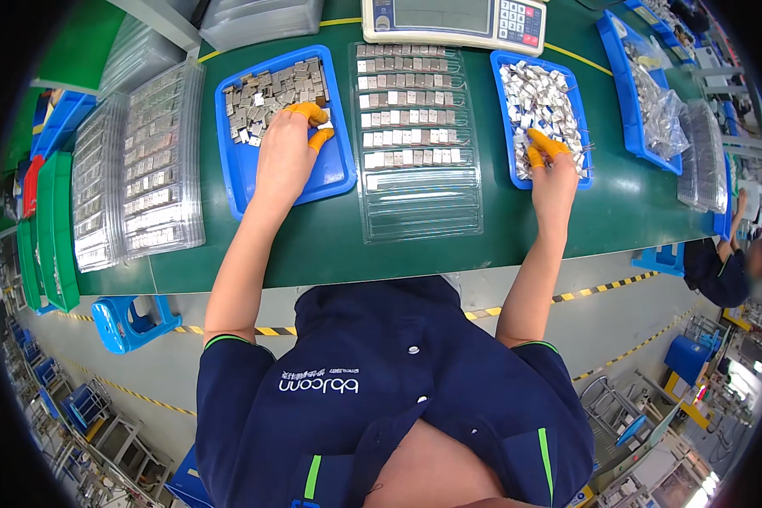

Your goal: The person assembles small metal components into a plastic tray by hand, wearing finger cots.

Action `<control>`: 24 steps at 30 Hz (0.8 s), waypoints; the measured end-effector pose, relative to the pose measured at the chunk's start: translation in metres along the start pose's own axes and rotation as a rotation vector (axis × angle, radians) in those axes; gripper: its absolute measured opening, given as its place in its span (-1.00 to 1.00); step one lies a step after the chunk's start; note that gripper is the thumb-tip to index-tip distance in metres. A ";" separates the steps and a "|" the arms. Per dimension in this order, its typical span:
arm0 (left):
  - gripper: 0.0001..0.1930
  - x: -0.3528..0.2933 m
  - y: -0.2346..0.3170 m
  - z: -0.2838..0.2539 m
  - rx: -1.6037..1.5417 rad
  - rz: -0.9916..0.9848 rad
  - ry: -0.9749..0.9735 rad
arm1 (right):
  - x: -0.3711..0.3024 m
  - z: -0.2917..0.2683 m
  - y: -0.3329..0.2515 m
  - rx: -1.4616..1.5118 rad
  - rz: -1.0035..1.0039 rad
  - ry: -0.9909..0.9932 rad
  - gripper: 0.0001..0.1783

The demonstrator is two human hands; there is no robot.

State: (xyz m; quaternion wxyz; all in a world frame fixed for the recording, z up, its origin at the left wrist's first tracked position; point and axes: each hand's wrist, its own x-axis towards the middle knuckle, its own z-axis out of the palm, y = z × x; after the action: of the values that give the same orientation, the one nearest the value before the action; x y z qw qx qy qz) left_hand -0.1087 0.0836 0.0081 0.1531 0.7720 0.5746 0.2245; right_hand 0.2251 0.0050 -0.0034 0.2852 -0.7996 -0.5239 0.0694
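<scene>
My left hand, with yellow-orange finger cots, is over the left blue tray. Its thumb and finger close on a small white-and-silver piece. Small silver metal shells lie heaped in that tray's far part. At the right blue tray, my right hand reaches into a pile of small white connector-like parts. Its cot-covered fingertips are drawn together among them; what they grip is hidden. Between the hands lies a clear plastic blister tray, its far rows filled with small silver-and-white pieces and its near rows bare.
A digital scale stands behind the blister tray. Stacked filled blister trays are at the left, near green bins. Another blue tray with plastic bags lies at the right. A blue stool stands beyond the table's near edge.
</scene>
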 end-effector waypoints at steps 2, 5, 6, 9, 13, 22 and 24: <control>-0.79 0.001 0.000 -0.001 -0.020 -0.011 -0.029 | 0.001 -0.007 -0.009 0.052 0.069 -0.023 -0.68; -0.79 0.001 -0.002 -0.002 -0.112 -0.102 -0.105 | 0.002 -0.005 -0.002 -0.176 -0.130 -0.016 -0.69; -0.80 -0.001 -0.004 -0.001 -0.100 -0.081 -0.099 | 0.003 -0.005 -0.003 -0.176 -0.128 -0.015 -0.69; -0.82 -0.007 -0.001 -0.006 -0.113 -0.077 -0.081 | 0.009 -0.005 -0.014 -0.181 -0.156 -0.029 -0.72; -0.83 -0.014 0.014 -0.020 -0.386 -0.257 -0.027 | 0.021 0.007 -0.012 -0.146 -0.029 0.019 -0.77; -0.79 -0.034 0.022 -0.009 -1.019 -0.272 0.046 | 0.011 -0.005 -0.042 0.112 -0.014 0.110 -0.78; -0.79 -0.036 0.028 -0.003 -1.027 -0.186 0.065 | 0.000 -0.008 -0.066 0.270 -0.083 0.132 -0.77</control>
State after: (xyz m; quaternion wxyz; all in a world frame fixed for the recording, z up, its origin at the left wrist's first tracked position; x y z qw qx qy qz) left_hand -0.0955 0.0410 0.0184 0.5135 0.5357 0.4611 0.4865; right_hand 0.1754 0.0210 0.0384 0.4266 -0.7344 -0.5226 0.0745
